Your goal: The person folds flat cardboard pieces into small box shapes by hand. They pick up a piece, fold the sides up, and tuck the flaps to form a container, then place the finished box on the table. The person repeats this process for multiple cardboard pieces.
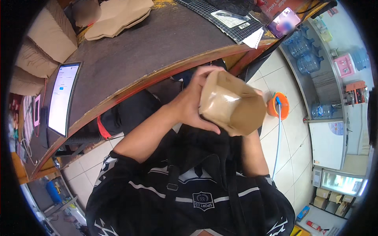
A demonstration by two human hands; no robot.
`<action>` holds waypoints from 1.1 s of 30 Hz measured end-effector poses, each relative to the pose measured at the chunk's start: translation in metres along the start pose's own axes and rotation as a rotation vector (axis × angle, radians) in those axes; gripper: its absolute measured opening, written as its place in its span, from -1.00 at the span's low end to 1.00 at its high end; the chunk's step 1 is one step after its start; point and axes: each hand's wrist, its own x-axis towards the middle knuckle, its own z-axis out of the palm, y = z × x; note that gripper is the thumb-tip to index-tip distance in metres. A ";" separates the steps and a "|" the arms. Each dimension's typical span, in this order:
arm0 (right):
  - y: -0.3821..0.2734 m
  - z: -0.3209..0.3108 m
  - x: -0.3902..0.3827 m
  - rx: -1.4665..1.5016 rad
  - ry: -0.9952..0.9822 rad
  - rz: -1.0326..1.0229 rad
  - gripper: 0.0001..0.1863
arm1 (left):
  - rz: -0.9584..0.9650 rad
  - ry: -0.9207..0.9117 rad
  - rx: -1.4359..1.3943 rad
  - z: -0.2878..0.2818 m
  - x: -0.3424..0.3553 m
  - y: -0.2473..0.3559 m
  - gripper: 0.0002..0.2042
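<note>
A brown paperboard box point(227, 103) is up in front of my chest, tilted so that its open top and glossy inside show. My left hand point(193, 98) grips its left side, the thumb stretched along the lower edge and the fingers going round behind. At the far right edge of the box, part of my right hand point(258, 93) shows, and its forearm comes up beneath. The box hides most of that hand's fingers. Flat brown cardboard pieces point(118, 19) lie stacked on the dark table point(130, 55) beyond my hands.
A monitor point(65, 98) stands at the left of the table. A cutting mat point(204, 13), papers with a pen, and a phone point(281, 23) lie at its far right. On the tiled floor at right is an orange bucket point(271, 108). Shelves hold blue water jugs point(309, 63).
</note>
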 end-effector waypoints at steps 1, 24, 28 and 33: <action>-0.003 0.002 0.002 -0.043 -0.055 0.012 0.16 | -0.088 -0.067 -0.099 0.007 -0.002 0.004 -0.13; -0.032 -0.015 0.046 -0.267 -0.288 -0.142 -0.19 | -0.672 -0.069 -0.358 -0.043 0.003 0.047 -0.08; -0.045 -0.009 0.050 -0.218 -0.311 -0.094 -0.19 | -0.275 0.279 0.582 -0.032 0.011 0.104 -0.77; -0.042 -0.005 0.041 0.024 -0.253 -0.064 -0.19 | -0.125 -0.448 0.857 -0.030 0.038 0.146 -0.74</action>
